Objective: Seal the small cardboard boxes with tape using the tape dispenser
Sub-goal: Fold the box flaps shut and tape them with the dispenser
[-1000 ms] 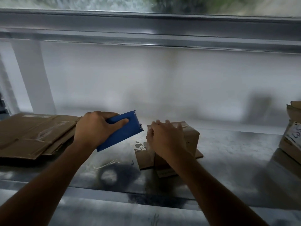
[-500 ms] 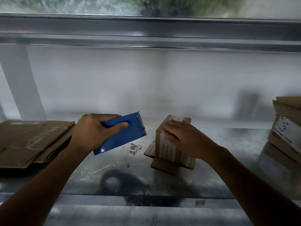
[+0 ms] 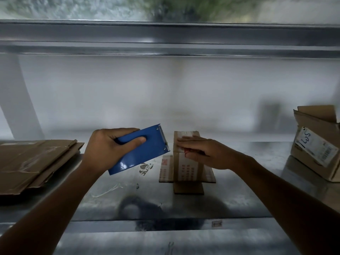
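Flattened cardboard [image 3: 33, 162] lies at the tabletop's [image 3: 239, 205] left edge, and just right of it the left grip [image 3: 104, 148] curls fingers and thumb round the blue dispenser [image 3: 147, 157], its toothed end toward the box [image 3: 187, 168]. The box stands on end mid-tabletop, bottom flaps splayed, the right grip [image 3: 207, 153] pressing straight fingers flat on its upper face. An open labelled carton [image 3: 316, 144] sits at the right edge.

Curled left hand [image 3: 108, 146], flat right hand [image 3: 207, 153]

White label [image 3: 315, 146] on large box [image 3: 312, 119]: handwritten scrawl, barcode, illegible; small box [image 3: 187, 166] print too blurred.
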`<state>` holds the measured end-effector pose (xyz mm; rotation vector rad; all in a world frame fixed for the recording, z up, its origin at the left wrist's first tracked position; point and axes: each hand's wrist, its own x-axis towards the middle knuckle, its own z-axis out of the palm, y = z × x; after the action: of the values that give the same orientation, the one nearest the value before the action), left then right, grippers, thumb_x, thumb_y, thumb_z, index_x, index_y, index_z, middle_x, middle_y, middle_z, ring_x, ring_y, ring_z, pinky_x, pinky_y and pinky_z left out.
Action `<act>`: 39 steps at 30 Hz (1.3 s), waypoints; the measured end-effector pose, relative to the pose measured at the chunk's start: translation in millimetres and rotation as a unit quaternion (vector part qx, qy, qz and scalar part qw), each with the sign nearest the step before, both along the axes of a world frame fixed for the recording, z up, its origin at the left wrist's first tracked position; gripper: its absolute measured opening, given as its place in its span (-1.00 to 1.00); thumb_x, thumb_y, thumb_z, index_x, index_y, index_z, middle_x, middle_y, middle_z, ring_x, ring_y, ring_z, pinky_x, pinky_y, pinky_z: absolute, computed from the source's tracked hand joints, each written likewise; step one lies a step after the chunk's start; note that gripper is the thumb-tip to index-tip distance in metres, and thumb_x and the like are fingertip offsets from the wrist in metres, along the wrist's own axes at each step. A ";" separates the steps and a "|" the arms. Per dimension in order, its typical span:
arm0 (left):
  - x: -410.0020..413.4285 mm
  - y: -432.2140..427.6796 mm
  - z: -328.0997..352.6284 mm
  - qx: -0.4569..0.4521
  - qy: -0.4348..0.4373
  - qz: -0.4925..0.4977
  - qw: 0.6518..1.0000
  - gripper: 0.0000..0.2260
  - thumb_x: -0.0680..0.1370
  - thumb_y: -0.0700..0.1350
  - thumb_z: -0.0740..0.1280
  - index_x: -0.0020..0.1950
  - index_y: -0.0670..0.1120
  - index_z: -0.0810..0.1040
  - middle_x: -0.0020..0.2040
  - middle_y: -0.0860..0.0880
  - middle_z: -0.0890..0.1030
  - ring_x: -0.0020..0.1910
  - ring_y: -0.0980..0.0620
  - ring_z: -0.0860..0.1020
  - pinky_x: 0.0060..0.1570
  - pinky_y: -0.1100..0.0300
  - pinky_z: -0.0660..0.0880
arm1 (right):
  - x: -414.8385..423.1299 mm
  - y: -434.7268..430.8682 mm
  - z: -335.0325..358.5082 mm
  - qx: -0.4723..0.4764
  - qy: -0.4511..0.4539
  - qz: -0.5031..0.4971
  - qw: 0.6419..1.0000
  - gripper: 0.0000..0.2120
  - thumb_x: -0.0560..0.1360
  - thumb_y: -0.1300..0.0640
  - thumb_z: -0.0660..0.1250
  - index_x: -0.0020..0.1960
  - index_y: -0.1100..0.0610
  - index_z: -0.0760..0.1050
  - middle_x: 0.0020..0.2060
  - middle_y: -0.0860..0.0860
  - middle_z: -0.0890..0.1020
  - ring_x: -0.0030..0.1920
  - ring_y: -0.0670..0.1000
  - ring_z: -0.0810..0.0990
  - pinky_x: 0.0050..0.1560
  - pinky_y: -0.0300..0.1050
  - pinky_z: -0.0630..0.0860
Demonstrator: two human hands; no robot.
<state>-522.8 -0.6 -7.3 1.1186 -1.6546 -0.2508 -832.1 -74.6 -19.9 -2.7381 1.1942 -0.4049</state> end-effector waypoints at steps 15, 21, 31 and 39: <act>-15.2 3.2 7.2 -0.046 0.030 -0.149 0.987 -0.66 0.37 0.12 0.49 0.14 0.22 0.68 0.05 0.19 0.73 0.02 0.18 0.69 -0.01 0.36 0.57 | 19.1 44.3 24.8 0.183 -0.376 0.048 0.907 -0.66 0.63 0.18 0.32 0.40 0.14 0.52 0.13 -0.05 0.70 0.08 -0.06 0.66 0.24 -0.01 0.56; -26.6 6.0 13.0 -0.064 0.049 -0.179 0.980 -0.66 0.36 0.21 0.52 0.12 0.29 0.69 0.09 0.19 0.72 0.04 0.15 0.69 -0.02 0.35 0.58 | 17.8 46.8 25.4 0.206 -0.422 0.054 0.881 -0.80 0.56 0.13 0.37 0.15 0.01 0.67 0.09 0.03 0.72 0.12 0.04 0.67 0.27 -0.01 0.53; -31.0 6.5 6.6 -0.068 0.050 -0.186 0.979 -0.66 0.37 0.15 0.50 0.14 0.31 0.67 0.09 0.18 0.72 0.06 0.11 0.70 -0.01 0.29 0.61 | 23.3 55.1 26.1 0.222 -0.422 0.057 0.877 -0.75 0.65 0.17 0.30 0.11 -0.14 0.65 0.09 -0.12 0.71 0.14 -0.06 0.65 0.19 -0.19 0.55; -41.4 7.8 2.5 -0.083 0.037 -0.181 0.979 -0.68 0.37 0.14 0.51 0.10 0.41 0.65 0.04 0.26 0.71 0.01 0.18 0.70 -0.03 0.33 0.60 | 22.8 49.4 23.7 0.266 -0.391 0.048 0.880 -0.78 0.59 0.18 0.36 0.22 0.08 0.62 0.15 0.10 0.68 0.21 0.17 0.62 0.30 -0.03 0.52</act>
<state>-564.2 7.1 -4.8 0.6709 -1.7713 -0.3743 -809.4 -25.2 3.8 -1.8394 0.7772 -0.8971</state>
